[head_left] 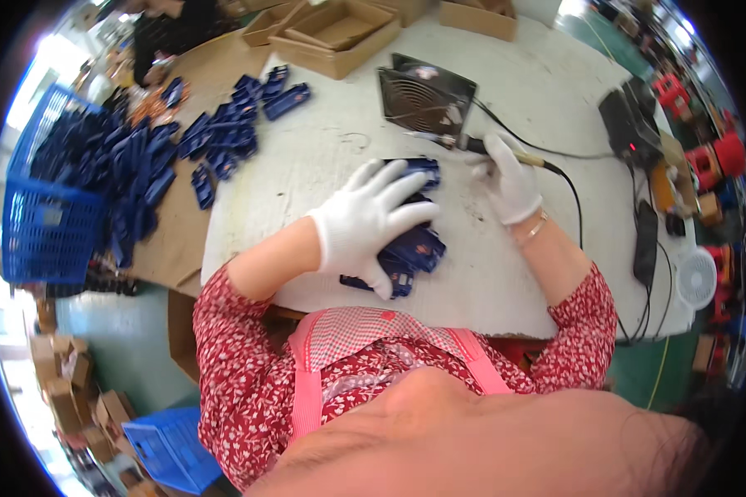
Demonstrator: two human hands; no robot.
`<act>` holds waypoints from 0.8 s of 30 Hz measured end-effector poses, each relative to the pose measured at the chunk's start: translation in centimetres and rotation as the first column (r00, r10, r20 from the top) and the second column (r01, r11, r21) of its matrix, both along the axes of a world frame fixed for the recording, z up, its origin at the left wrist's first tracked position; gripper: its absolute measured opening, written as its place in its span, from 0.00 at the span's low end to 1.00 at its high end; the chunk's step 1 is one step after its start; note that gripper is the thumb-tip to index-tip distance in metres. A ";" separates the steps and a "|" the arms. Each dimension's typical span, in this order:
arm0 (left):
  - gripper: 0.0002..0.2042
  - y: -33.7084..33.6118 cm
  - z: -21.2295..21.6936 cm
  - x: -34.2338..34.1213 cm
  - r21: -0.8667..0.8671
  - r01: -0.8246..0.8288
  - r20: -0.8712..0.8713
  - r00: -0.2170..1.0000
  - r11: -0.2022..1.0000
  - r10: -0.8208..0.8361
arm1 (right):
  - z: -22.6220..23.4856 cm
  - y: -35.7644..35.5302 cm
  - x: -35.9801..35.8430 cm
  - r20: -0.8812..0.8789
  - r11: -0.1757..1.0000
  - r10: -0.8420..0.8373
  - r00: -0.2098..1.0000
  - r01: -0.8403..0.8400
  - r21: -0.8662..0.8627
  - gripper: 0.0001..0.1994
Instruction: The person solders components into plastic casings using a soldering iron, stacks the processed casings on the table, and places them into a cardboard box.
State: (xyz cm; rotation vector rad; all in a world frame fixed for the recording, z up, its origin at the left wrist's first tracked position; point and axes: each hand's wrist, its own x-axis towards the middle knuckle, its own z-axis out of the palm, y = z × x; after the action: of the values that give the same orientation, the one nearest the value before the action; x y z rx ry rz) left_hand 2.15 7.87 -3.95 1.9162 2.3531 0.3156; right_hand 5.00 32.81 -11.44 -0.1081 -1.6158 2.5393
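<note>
My left hand, in a white glove, lies with fingers spread over a small row of blue plastic housings on the white table. The palm and fingers cover part of them, so what they touch underneath is partly hidden. My right hand, also gloved in white, is closed around a soldering iron. Its tip points left, just in front of a black square fan, and its cord trails off to the right.
Loose blue housings lie at the far left, beside a blue basket heaped with more. Cardboard trays stand at the back. A black power unit with cables sits right, near a small white round fan.
</note>
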 end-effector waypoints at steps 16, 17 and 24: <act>0.32 -4.8 -1.6 0.1 -0.032 -0.330 -0.087 0.941 0.944 0.326 | 0.2 -1.0 -0.4 0.052 0.996 -0.089 0.995 0.090 -0.023 0.11; 0.31 -5.3 -1.8 0.0 -0.013 -0.374 -0.075 0.925 0.927 0.372 | 0.2 -1.1 -0.4 0.048 0.995 -0.098 0.994 0.099 -0.018 0.10; 0.24 -8.4 -3.1 -1.0 0.130 -0.544 0.140 0.838 0.829 0.528 | 0.0 -1.1 -0.6 0.008 0.993 -0.109 0.994 0.110 -0.038 0.08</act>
State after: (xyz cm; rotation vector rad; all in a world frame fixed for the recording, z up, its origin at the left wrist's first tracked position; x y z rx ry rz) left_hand 1.14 -0.49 -7.02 1.1989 2.8300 0.6465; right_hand 4.41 31.69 -11.40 -0.2022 -1.5197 2.4896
